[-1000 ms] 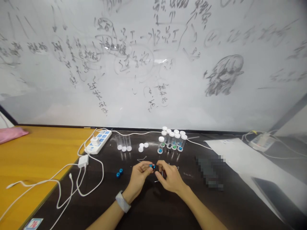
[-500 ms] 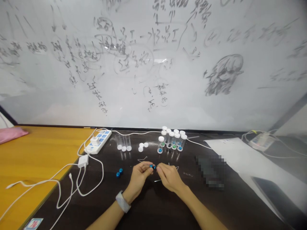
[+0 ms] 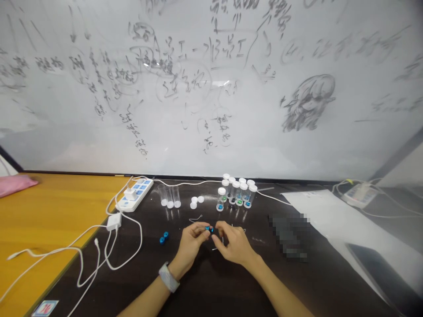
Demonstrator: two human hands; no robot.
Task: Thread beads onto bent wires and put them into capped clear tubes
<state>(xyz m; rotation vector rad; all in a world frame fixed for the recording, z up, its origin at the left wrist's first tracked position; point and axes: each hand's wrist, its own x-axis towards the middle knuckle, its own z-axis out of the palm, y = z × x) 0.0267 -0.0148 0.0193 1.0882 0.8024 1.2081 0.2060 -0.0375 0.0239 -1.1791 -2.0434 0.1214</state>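
Note:
My left hand (image 3: 194,240) pinches a small shiny blue dumbbell-shaped piece (image 3: 207,228) between thumb and fingertips; its dark middle shows. Just right of it is my right hand (image 3: 233,242), thumb and index finger apart, apparently holding nothing. A similar blue piece (image 3: 164,237) with two round ends lies on the dark table left of my hands. Thin bent metal wires, one of them a hooked wire (image 3: 195,218), lie behind and under my hands. Behind these, several white caps (image 3: 194,202) sit beside clear tubes (image 3: 170,197) with white bottoms.
Capped clear tubes (image 3: 220,200) with blue, green and dark pieces inside stand in a cluster at the back. A power strip (image 3: 135,197), white cables and a charger (image 3: 114,222) are at left. At right lie a white sheet (image 3: 313,204), a blurred dark item (image 3: 289,237) and a dark flat device (image 3: 380,268).
My right hand's thumb and index finger have parted and drawn slightly away from the blue piece. My left hand keeps its pinch on it.

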